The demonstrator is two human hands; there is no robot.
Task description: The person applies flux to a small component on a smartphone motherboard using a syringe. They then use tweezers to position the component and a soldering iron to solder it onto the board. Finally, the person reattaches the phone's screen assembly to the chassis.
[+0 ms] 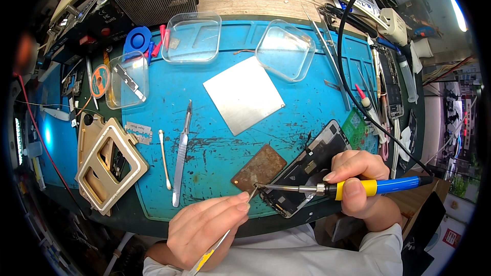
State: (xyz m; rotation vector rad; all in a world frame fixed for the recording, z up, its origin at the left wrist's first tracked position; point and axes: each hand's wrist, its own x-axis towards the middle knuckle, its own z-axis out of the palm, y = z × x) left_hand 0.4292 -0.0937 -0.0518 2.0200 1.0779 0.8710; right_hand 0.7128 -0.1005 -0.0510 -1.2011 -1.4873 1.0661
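In my right hand (360,176) is a soldering iron (396,185) with a blue and yellow handle, held level and pointing left. Its tip reaches the lower left end of a black phone screen assembly (327,149), which lies tilted on the mat. My left hand (207,227) pinches slim silver tweezers (214,248) with a yellow patch. Their point meets the iron's tip closely; whether they touch, or what lies between, is too small to tell. A worn brown metal plate (260,166) sits just beyond, against the phone part.
On the blue mat (225,158) lie a silver square plate (243,95), a scalpel-like knife (181,158), a cotton swab (164,161) and a razor blade (138,133). Clear plastic trays (192,38) stand behind. A beige frame fixture (110,168) rests left; a black cable (341,46) arcs right.
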